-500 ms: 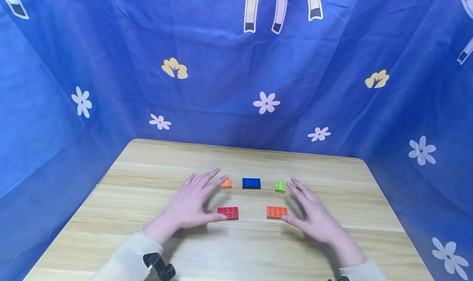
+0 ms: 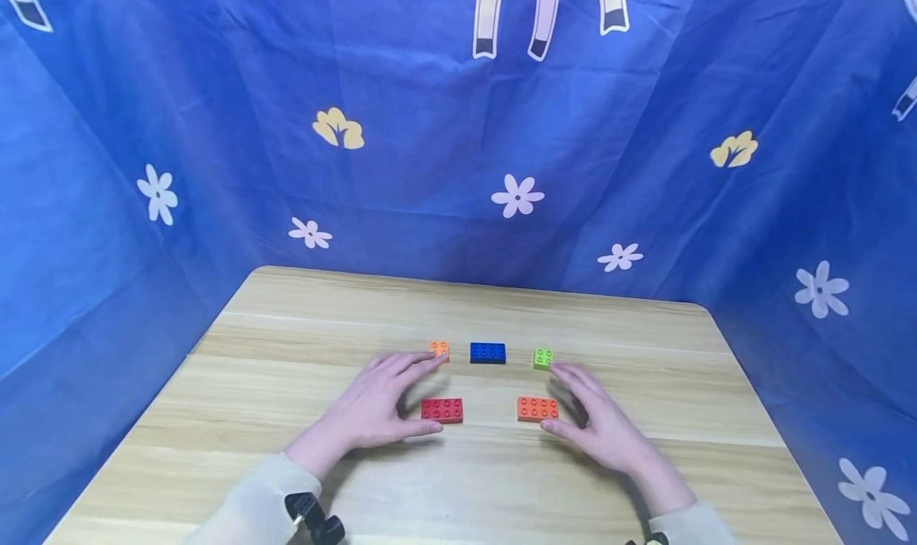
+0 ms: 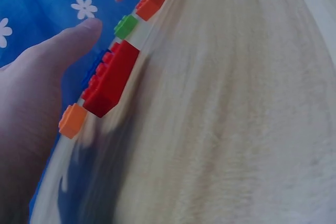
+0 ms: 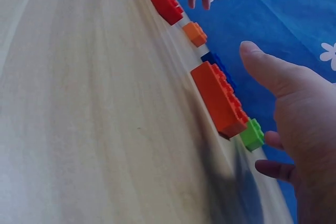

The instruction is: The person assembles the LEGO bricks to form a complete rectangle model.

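My left hand (image 2: pixel 378 406) hovers with spread thumb and fingers, holding nothing. Its thumb points along the front edge of a red toy brick (image 2: pixel 444 410), and its fingertips overlap a small orange brick (image 2: pixel 438 346) in the head view. On the other side, my right hand (image 2: pixel 602 426) is likewise empty. Its thumb tip is at the front right corner of a larger orange brick (image 2: pixel 537 408), while its forefinger reaches to a small lime green brick (image 2: pixel 542 358). Between the two small bricks lies a dark blue brick (image 2: pixel 488 353). Both wrist views show the thumbs above table height.
All the bricks stand studs up on a light wooden table (image 2: pixel 487 489) with rounded far corners. A blue cloth (image 2: pixel 430 171) printed with flowers hangs behind the table and along both sides. Dark wrist devices (image 2: pixel 313 519) sit at the sleeves.
My left hand's fingers have drawn closer together and lower, and its thumb has slipped off the red brick toward me. My right hand has shifted slightly left. The bricks have stayed in place.
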`<control>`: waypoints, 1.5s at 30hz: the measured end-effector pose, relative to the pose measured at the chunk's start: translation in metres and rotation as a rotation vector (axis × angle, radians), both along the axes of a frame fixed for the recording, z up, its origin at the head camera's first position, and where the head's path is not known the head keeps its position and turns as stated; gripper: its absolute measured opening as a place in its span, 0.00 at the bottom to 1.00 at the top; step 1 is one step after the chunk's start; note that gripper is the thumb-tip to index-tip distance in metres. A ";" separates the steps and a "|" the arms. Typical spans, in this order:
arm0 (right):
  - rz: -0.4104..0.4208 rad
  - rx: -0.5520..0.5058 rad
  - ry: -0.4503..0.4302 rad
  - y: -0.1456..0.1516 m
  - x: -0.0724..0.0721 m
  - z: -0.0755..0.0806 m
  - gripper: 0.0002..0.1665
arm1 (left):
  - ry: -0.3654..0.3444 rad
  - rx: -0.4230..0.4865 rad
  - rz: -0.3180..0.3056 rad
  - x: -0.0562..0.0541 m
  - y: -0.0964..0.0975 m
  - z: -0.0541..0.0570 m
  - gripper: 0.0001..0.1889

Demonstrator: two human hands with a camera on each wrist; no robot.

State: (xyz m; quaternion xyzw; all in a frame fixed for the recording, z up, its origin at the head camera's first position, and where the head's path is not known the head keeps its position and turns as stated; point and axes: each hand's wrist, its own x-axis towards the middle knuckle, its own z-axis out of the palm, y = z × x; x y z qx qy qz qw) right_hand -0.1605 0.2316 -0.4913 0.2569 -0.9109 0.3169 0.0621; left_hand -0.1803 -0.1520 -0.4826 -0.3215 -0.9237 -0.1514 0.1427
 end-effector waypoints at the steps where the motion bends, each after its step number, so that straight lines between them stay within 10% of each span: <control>1: 0.002 -0.007 -0.002 0.000 0.000 -0.001 0.50 | 0.000 0.002 -0.004 0.000 0.000 -0.001 0.51; 26: 0.093 -0.143 0.003 -0.008 -0.009 -0.023 0.21 | -0.145 0.165 -0.174 -0.002 0.007 -0.014 0.22; 45: 0.088 -0.142 -0.043 -0.024 -0.017 -0.023 0.20 | -0.306 0.261 -0.189 -0.012 0.022 -0.017 0.21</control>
